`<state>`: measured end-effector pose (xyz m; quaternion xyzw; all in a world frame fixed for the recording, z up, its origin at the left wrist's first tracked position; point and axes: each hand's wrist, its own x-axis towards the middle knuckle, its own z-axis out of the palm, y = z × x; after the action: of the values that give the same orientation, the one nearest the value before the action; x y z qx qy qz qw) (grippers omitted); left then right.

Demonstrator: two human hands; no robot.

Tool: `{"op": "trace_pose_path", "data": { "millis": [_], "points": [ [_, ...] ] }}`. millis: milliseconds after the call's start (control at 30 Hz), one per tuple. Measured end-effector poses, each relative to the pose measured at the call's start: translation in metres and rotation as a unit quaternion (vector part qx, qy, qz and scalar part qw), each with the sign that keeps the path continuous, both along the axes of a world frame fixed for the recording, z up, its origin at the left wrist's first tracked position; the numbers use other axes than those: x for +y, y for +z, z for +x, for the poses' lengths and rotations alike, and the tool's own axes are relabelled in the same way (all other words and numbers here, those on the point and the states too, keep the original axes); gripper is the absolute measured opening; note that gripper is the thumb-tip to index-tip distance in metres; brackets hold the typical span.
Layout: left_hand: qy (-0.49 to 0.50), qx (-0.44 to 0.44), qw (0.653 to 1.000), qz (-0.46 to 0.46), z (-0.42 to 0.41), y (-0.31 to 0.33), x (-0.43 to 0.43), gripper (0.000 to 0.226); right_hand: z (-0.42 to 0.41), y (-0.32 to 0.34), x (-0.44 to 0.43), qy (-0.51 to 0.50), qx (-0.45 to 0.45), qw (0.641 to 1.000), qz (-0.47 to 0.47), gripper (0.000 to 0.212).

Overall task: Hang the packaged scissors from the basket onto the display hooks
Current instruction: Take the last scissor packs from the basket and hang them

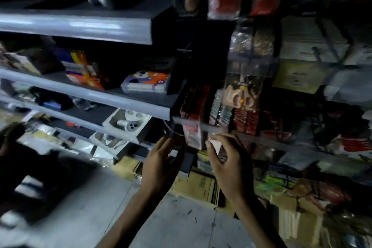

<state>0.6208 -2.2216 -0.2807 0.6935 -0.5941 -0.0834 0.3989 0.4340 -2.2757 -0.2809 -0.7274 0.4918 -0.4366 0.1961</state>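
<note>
Right hand [231,164] pinches a pale packet [217,144] (blurred); left hand [161,161] beside.

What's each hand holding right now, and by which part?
Right hand pinches a pale packet between thumb and fingers; blur hides which part. Left hand: cannot tell.

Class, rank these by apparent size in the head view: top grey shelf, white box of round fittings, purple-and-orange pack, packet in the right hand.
1. top grey shelf
2-3. white box of round fittings and purple-and-orange pack look alike, so unranked
4. packet in the right hand, partly hidden
</note>
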Motion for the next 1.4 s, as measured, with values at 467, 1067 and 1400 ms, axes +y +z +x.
{"op": "trace_pose_path", "data": {
  "millis": [467,1067,1400],
  "points": [
    [0.224,-0.106,0.946,0.209,0.184,-0.085,0.251,0.042,0.236,-0.077,0.135,0.333,0.239,0.902,0.135,0.038],
    [0.517,0.01,0.821,0.24,0.393,-0.126,0.618,0.05,0.557,-0.106,0.414,0.595,0.34,0.719,0.116,0.034],
    [0.543,0.024,0.788,0.29,0.538,-0.154,0.666,0.036,0.723,-0.127,0.452,0.653,0.371,0.655,0.087,0.022]
  ]
}}
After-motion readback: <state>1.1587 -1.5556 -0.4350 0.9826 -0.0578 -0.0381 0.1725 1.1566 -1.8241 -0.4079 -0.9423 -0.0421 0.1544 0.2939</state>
